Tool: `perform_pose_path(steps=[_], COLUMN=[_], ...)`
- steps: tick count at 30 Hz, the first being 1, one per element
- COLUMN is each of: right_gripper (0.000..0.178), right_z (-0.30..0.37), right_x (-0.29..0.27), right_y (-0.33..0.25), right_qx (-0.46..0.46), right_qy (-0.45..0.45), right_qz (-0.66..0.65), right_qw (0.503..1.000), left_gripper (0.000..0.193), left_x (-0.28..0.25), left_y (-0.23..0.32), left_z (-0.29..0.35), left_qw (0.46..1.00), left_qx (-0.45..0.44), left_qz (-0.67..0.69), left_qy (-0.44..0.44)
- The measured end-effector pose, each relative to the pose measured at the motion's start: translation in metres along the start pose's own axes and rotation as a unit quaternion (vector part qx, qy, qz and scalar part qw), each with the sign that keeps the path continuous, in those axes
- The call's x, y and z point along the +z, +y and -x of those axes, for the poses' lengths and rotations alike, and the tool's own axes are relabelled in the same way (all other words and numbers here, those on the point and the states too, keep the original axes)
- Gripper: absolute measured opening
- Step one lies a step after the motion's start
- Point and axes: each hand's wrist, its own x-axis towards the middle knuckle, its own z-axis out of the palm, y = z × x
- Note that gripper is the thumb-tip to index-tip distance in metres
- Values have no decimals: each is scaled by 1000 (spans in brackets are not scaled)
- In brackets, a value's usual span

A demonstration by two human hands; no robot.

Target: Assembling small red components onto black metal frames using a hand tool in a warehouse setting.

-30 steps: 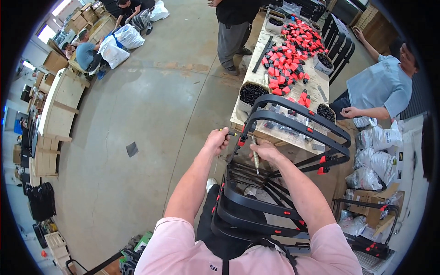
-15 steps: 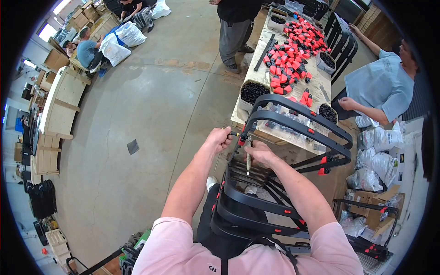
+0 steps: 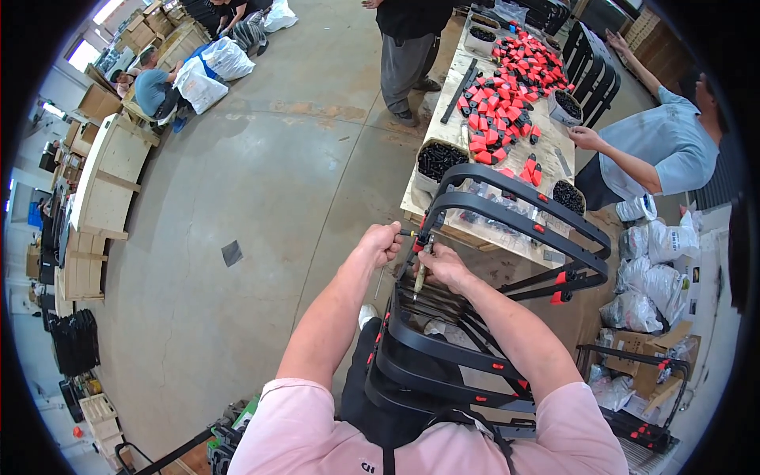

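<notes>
My left hand [image 3: 383, 244] is closed, and a thin tool with a yellow band [image 3: 405, 233] sticks out of it toward the upright of a black tubular frame [image 3: 507, 207]. Most of that tool is hidden in my fist. On the upright's other side, my right hand [image 3: 446, 267] grips a slim pale tool with a metal tip [image 3: 419, 279], which points downward. A red fitting [image 3: 419, 244] sits on the frame between my hands. More curved black frames with red fittings [image 3: 443, 348] stack up in front of my body.
Ahead, a wooden table [image 3: 451, 73] bears a pile of red-and-black plastic parts [image 3: 507, 103] and tubs of black pieces [image 3: 440, 161]. A person in light blue [image 3: 661, 146] stands right of it, another [image 3: 408, 63] at its left. White bags [image 3: 645, 277] lie at the right.
The pale tool in my right hand has swung slightly left at its lower end. At the right, the person in light blue has moved a hand up to the table's edge.
</notes>
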Motion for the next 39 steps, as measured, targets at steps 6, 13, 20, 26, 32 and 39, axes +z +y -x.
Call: perform_pose_path(steps=[6,13,20,26,32,39], right_gripper=[29,30,31,31,33,45], right_z=[4,-6,-6,-14,-13,4], right_x=[2,-2,2,-13,21,11], right_y=[-2,4,6,21,12,0], right_qx=[-13,-28,-39,-80,-52,-11], right_qy=[6,7,7,50,34,63], right_qz=[28,68,53,145,93,23], right_qw=[1000,997,998,985,994,998], left_gripper=[26,23,23,22,26,32], left_x=[8,-1,4,25,-3,11], left_y=[8,-17,-12,-3,-21,-16], left_z=[3,-6,3,-1,-2,-16], left_qw=[998,987,995,994,993,996], left_qx=[-11,149,102,90,112,75], left_qz=[-50,-41,-18,-57,1,-3], left_qy=[23,-42,1,-1,30,52])
